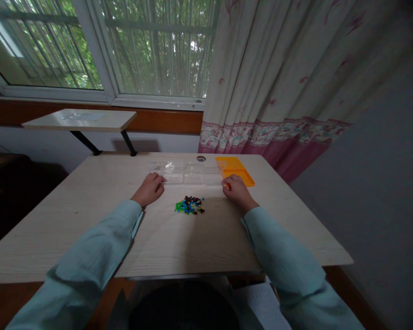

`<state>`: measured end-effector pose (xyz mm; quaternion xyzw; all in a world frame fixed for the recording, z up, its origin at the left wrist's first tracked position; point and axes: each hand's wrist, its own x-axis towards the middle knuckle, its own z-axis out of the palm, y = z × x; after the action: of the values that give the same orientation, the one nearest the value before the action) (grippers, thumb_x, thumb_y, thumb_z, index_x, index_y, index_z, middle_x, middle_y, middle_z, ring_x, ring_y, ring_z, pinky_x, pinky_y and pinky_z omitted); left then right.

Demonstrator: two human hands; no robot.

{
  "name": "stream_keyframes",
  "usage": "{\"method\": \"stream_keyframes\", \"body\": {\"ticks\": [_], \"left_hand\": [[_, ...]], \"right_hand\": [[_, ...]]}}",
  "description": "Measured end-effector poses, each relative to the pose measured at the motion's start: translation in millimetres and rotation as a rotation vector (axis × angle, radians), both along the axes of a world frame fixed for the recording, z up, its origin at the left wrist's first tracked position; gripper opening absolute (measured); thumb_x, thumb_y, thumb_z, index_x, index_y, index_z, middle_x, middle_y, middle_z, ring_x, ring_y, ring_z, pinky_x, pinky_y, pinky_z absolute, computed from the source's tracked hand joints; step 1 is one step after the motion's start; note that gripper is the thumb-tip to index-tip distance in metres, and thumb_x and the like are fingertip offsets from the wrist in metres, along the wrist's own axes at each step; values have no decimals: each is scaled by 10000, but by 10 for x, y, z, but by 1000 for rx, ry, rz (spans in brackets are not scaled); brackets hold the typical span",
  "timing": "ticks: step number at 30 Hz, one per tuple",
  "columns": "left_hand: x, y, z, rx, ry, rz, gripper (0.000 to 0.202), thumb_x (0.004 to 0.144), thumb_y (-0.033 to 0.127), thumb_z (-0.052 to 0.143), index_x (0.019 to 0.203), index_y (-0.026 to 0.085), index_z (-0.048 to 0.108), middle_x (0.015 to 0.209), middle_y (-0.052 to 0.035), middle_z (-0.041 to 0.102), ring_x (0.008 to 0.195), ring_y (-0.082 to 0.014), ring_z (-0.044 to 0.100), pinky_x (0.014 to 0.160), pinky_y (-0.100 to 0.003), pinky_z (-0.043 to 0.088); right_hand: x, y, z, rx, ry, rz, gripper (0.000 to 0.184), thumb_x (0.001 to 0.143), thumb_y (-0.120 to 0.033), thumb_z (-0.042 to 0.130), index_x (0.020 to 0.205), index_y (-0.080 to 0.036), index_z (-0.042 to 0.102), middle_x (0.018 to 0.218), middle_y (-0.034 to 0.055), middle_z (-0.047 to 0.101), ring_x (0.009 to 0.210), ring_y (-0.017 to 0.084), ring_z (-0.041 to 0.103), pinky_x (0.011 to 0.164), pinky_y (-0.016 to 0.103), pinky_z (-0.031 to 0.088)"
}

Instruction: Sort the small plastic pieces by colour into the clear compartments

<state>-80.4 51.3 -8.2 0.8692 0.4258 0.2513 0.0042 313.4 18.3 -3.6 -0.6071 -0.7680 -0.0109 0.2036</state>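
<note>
One clear compartment tray (193, 178) lies toward the desk's (151, 247) twelve o'clock edge, the left hand (152, 188) at its eight o'clock corner, the right hand (237, 189) at four, fingers curled nearly closed (whether either pinches it, I cannot tell). Small coloured pieces (190, 206) are heaped just off six o'clock; an orange tray (239, 170) crowds three. Beyond, a raised shelf (86, 120) stands at ten, a patterned curtain (261, 91) at one.
</note>
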Motion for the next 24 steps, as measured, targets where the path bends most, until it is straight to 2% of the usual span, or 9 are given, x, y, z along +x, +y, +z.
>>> {"method": "stream_keyframes", "body": {"ticks": [12, 18, 24], "left_hand": [[37, -14, 19, 9, 10, 58, 197, 838, 231, 485, 987, 163, 594, 950, -95, 523, 948, -253, 480, 871, -400, 427], [47, -78, 46, 59, 98, 140, 226, 853, 252, 486, 1033, 182, 601, 973, -100, 542, 980, -277, 475, 882, -435, 401], [52, -121, 36, 48, 103, 176, 235, 867, 249, 467, 1048, 192, 605, 991, -98, 549, 989, -273, 484, 886, -434, 399]], "right_hand": [[-7, 47, -5, 10, -6, -34, 278, 814, -208, 511, 1034, -137, 666, 998, 132, 592, 985, 258, 503, 919, 347, 372], [106, -2, -7, 5, -14, -31, 381, 813, -270, 544, 1172, -163, 615, 1072, 130, 614, 1018, 276, 518, 919, 378, 390], [239, 52, -61, 8, 59, 33, 395, 811, -227, 527, 1190, -145, 603, 1097, 133, 627, 1032, 254, 549, 944, 376, 415]]}}
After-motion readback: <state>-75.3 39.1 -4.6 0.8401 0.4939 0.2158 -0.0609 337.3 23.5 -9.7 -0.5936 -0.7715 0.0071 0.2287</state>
